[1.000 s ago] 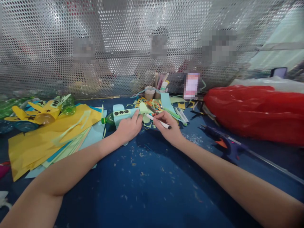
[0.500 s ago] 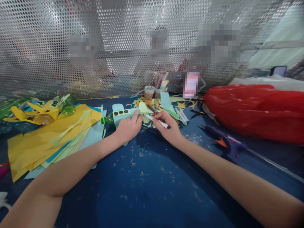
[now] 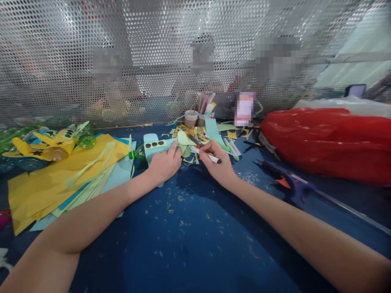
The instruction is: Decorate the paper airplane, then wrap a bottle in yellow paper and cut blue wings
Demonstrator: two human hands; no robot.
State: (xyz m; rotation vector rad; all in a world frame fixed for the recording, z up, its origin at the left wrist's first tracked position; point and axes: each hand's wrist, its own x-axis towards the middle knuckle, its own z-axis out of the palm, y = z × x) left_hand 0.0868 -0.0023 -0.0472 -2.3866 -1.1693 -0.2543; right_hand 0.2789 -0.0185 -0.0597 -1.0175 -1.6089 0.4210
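A green plastic bottle point(image 3: 139, 153) lies on its side, wrapped in light blue paper point(image 3: 151, 152) with a pale green strip bearing black ovals point(image 3: 154, 144). Over the wrapped body, my left hand point(image 3: 165, 165) is closed on it from above, its index finger near the bottle's right end. Pale green paper pieces point(image 3: 184, 138) stick out at that end. Between the fingers of my right hand point(image 3: 216, 162) is a white marker point(image 3: 210, 157) with a black end, its tip pointing left towards the pale green paper, slightly apart from it.
Yellow paper sheets point(image 3: 61, 175) and a yellow paper-covered bottle craft point(image 3: 58, 144) lie left. Paper scraps point(image 3: 192, 132), cups of sticks point(image 3: 191, 119) and markers point(image 3: 233, 147) stand or lie behind my hands. Right are a glue gun point(image 3: 293, 183) and a red plastic bag point(image 3: 330, 142). A perforated metal screen point(image 3: 165, 53) rises behind.
My right hand has shifted slightly right with the marker, drawing its tip back from the pale green paper. My left hand stays on the bottle.
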